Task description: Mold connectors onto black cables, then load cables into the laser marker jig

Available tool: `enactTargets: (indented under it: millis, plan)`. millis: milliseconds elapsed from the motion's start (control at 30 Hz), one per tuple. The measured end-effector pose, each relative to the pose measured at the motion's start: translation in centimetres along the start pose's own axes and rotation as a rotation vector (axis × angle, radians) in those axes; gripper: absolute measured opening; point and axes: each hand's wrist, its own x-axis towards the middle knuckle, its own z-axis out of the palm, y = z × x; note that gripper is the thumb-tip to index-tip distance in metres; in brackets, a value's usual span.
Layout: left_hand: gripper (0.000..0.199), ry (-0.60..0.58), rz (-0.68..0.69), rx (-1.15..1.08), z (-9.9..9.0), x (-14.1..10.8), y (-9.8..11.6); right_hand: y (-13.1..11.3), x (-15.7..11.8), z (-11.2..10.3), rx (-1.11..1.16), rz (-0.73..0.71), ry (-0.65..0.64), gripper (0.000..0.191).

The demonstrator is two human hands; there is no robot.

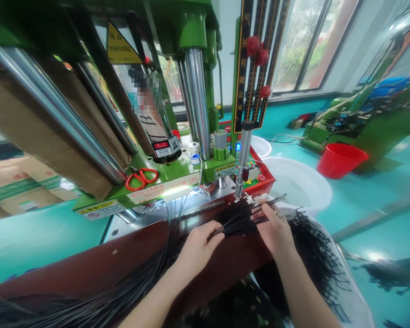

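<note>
Black cables [237,221] lie bunched on the brown front ledge of a green press, their metal-tipped ends toward the machine. My left hand [202,239] pinches thin black cable at the left side of this bunch. Over the bunch's right end, my right hand [273,223] has its fingers curled round a few cable ends, which stick out past the fingertips. More long black cables [133,282] run along the ledge to the lower left, and several strands rise into the press's lit work area.
Orange-handled scissors [141,179] rest on the green press [205,171]. A red control box [259,180] stands right of it. White tubs [304,187], one holding black cables [314,255], and a red bucket [341,160] are at the right. A person stands behind the press.
</note>
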Motion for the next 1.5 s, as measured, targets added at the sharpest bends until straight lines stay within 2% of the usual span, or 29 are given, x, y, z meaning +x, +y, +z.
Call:
enactTargets:
  millis: [100,200,367,500,667,767,900,967,1067,1200,1267,1300,1367,1433,1500]
  plan:
    - [0.012,0.050,-0.017,0.007,0.2,0.2,-0.3,0.1,-0.6,-0.7,-0.058,0.058,-0.094,0.012]
    - [0.014,0.063,-0.052,-0.017,0.4,0.2,-0.6,0.2,-1.0,-0.8,0.010,0.099,-0.128,0.010]
    - [0.019,0.011,-0.133,-0.165,0.5,0.2,-0.6,0.4,-0.5,-0.9,0.030,0.047,-0.008,0.013]
    - [0.020,-0.022,-0.145,-0.180,0.3,0.1,-0.3,0.0,0.1,-0.6,0.026,-0.013,0.088,0.016]
    - [0.020,-0.049,-0.168,-0.241,0.0,0.0,0.2,-0.8,0.3,0.4,0.100,-0.048,0.151,0.026]
    - [0.019,-0.113,-0.203,-0.329,0.0,0.0,0.3,-1.0,0.7,0.7,0.171,-0.107,0.177,0.028]
    - [0.020,-0.182,-0.219,-0.481,0.3,0.0,-0.3,-0.5,1.0,0.7,0.198,-0.068,0.054,0.017]
    - [0.021,-0.177,-0.230,-0.535,0.6,-0.1,-0.7,-0.1,0.6,0.5,0.179,0.052,-0.044,0.017]
    - [0.020,-0.171,-0.239,-0.536,1.5,-0.7,-1.1,0.3,-0.4,0.1,0.099,0.244,-0.158,0.028]
    - [0.018,-0.301,-0.235,-0.369,2.6,-2.2,-0.7,-0.1,-1.6,-1.1,-0.049,0.265,-0.186,0.024]
    - [0.018,-0.319,-0.134,-0.194,2.6,-2.6,-0.3,-0.3,-1.9,-2.0,-0.141,0.276,-0.173,0.023]
    - [0.018,-0.278,-0.066,-0.093,2.5,-2.6,-0.2,-0.4,-2.0,-2.5,-0.173,0.281,-0.161,0.023]
    - [0.017,-0.119,0.035,0.136,2.3,-2.1,-0.4,-0.2,-2.1,-3.5,-0.202,0.278,-0.130,0.022]
    - [0.019,0.036,0.037,0.372,2.0,-1.0,-1.2,0.2,-2.3,-4.4,-0.206,0.257,-0.108,0.018]
    - [0.018,0.115,-0.010,0.586,2.0,0.5,-2.4,0.5,-2.5,-5.0,-0.204,0.234,-0.090,0.016]
